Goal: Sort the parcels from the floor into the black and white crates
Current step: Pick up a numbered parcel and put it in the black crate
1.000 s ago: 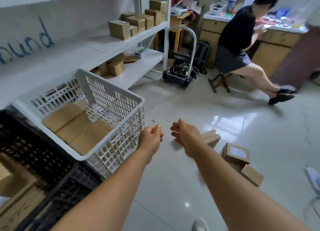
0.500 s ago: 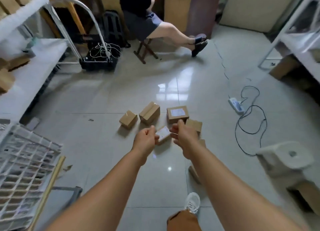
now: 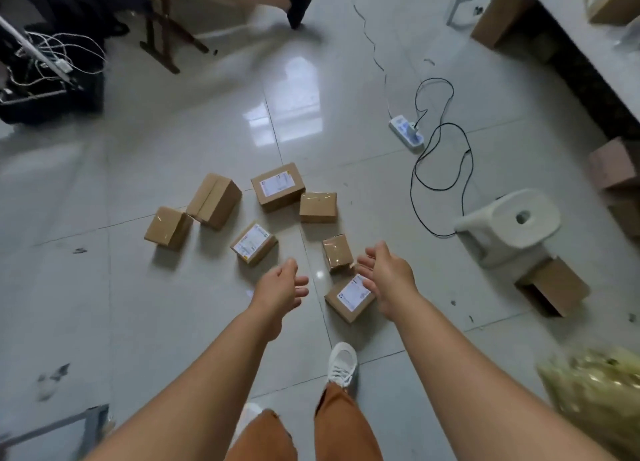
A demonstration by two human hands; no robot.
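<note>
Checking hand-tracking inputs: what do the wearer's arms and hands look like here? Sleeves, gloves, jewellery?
Both forearms are bare right up to the bottom frame edge, with no sleeves in view. The left hand and right hand are bare too: no gloves, and no watch, bands, rings or markings visible on wrists or fingers. Below the arms, orange-brown trousers and a white lace-up sneaker show.
</note>
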